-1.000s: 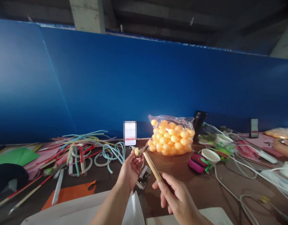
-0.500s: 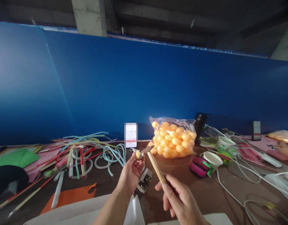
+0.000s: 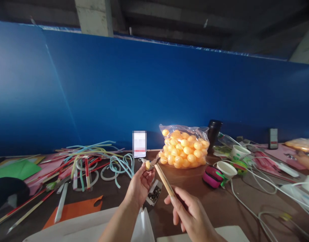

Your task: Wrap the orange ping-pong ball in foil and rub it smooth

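Note:
My left hand [image 3: 138, 185] is raised over the brown table [image 3: 189, 188], fingers pinched round a small orange ball with a shiny metal piece [image 3: 148, 164]. My right hand [image 3: 188, 211] grips a slim wooden stick [image 3: 164, 179] near its lower end. The stick's tip reaches up to the small ball and metal piece. A little open box of dark metal bits [image 3: 154, 193] lies on the table just under my left hand.
A clear bag of orange balls [image 3: 184, 149] stands behind the hands. Coloured tubes and sticks [image 3: 89, 161] spread at left with orange paper [image 3: 74, 208]. A pink case [image 3: 212, 176], paper cups [image 3: 226, 168], white cables and another person's hand [image 3: 305, 161] are at right.
The hands have barely moved; the stick tip stays at the small ball. The view shifted slightly up and back down.

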The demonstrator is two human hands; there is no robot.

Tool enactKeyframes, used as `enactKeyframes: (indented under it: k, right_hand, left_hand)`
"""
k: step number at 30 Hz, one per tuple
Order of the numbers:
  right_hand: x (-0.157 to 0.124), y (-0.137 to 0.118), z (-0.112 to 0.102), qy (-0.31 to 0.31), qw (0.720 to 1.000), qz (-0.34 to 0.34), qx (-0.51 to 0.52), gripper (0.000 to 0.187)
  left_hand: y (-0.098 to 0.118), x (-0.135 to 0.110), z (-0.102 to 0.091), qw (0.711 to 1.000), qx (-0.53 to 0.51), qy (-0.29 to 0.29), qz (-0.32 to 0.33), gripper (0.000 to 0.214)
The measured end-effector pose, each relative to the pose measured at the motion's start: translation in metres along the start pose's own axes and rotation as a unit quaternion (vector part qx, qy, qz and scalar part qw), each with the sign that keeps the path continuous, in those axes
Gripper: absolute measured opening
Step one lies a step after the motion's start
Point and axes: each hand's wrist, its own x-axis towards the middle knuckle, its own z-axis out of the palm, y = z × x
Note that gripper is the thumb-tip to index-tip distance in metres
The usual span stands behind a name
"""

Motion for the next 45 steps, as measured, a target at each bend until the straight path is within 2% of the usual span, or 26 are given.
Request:
enactKeyframes:
  k: [14, 36, 45]
  right_hand:
    - [-0.0002, -0.0004, -0.0028, 0.007, 1.0, 0.004, 0.009, 0.047]
    - [-0.0001, -0.0005, -0.0004, 0.006, 1.0, -0.002, 0.006, 0.048]
    - [-0.006, -0.0032, -0.0067, 0.03, 0.997, -0.013, 0.064, 0.041]
  left_hand:
    - [0.0022, -0.0014, 0.0009, 1.0, -0.002, -0.022, -0.018, 0.012]
    - [0.0033, -0.0014, 0.0003, 0.999, 0.007, -0.014, -0.036, 0.017]
    - [0.0092, -0.0098, 0.006, 0.998, -0.001, -0.052, -0.035, 0.02]
